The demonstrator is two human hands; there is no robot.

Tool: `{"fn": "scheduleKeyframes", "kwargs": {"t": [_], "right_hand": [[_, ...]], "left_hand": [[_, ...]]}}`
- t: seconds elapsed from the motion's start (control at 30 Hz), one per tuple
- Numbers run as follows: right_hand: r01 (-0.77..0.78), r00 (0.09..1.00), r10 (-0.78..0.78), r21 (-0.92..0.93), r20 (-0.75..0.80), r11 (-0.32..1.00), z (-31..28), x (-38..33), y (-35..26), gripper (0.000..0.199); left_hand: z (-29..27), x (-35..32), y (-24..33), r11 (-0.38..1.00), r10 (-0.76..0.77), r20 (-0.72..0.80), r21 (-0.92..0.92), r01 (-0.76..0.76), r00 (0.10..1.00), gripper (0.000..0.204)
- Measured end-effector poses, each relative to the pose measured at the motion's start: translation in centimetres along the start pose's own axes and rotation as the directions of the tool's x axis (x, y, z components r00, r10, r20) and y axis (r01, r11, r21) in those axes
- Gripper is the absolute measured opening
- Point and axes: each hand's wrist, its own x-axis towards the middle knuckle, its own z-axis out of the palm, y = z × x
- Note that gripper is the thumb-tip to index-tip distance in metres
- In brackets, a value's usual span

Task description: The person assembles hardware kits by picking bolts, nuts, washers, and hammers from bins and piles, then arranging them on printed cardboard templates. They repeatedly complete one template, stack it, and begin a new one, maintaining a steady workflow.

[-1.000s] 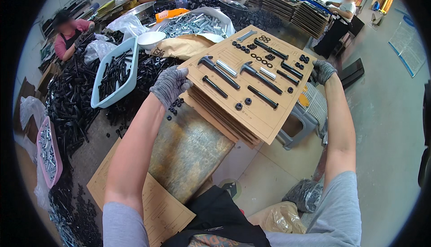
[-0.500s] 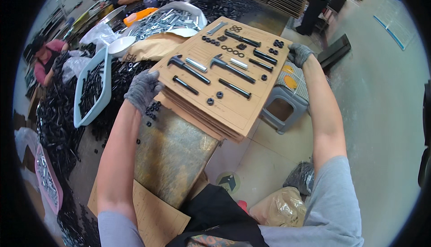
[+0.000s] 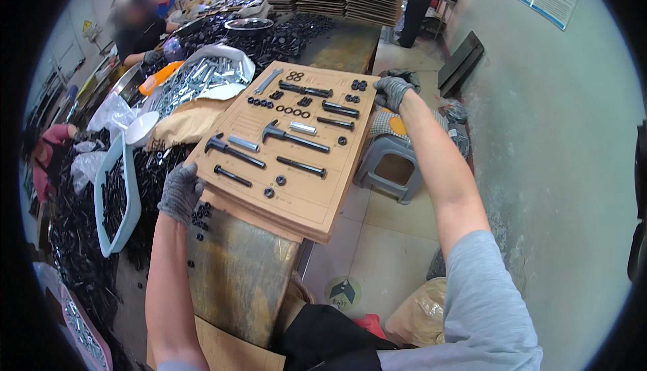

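In grey knit gloves, my hands hold opposite edges of a brown cardboard sheet (image 3: pixel 303 199). My left hand (image 3: pixel 180 192) has its fingers closed round the near left edge; my right hand (image 3: pixel 393 93) grips the far right edge. Laid out on the sheet are black bolts (image 3: pixel 301 169), black hooked bars (image 3: pixel 296 138), silver metal tubes (image 3: pixel 243 142), a silver wrench (image 3: pixel 269 80), black nuts (image 3: pixel 269 193) and several dark rings (image 3: pixel 294 111). More cardboard layers (image 3: pixel 269 223) lie under this sheet, at the corner of a worn metal-topped table (image 3: pixel 236 263).
Left lie heaps of black hardware, a light blue tray (image 3: pixel 108 236) of bolts and a bag of silver tubes (image 3: pixel 205 78). A grey stool (image 3: pixel 389 169) stands right of the sheet. Loaded boards (image 3: pixel 374 4) are stacked at the back. Co-workers (image 3: pixel 138 27) sit at the left.
The sheet and both hands have shifted left and lower in the picture as the view turned. Both hands keep their hold, and the laid-out hardware keeps its arrangement.
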Motion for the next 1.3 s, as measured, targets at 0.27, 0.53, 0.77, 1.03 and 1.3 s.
{"fn": "scheduleKeyframes", "kwargs": {"t": [0.27,0.53,0.77,1.03,1.3], "right_hand": [[0.037,0.997,-0.054,-0.307,-0.047,0.951,1.5,-2.2,-0.3,0.01],[0.18,0.851,-0.519,-0.972,0.078,0.151,-3.4,-1.5,-2.7,0.048],[0.786,0.614,-0.737,-0.125,0.284,0.606,8.6,-31.4,6.5,0.024],[0.845,0.325,-0.171,-0.204,0.93,0.494,20.2,-47.2,25.3,0.045],[0.899,0.375,0.088,-0.385,0.923,0.208,25.5,-49.3,25.5,0.041]], "left_hand": [[-0.8,0.1,-0.2,0.998,-0.057,-0.155,0.003,0.058,0.986,0.027],[-0.6,-5.3,0.9,0.974,-0.085,0.016,-0.208,0.086,0.996,0.011],[-9.7,-30.2,2.0,0.939,0.143,-0.451,0.342,0.022,0.881,0.023],[-20.0,-55.5,-11.5,0.309,0.685,-0.633,0.7,0.644,0.361,0.031],[-17.5,-56.1,-13.0,0.827,0.448,-0.783,0.546,0.133,0.431,0.041]]}}
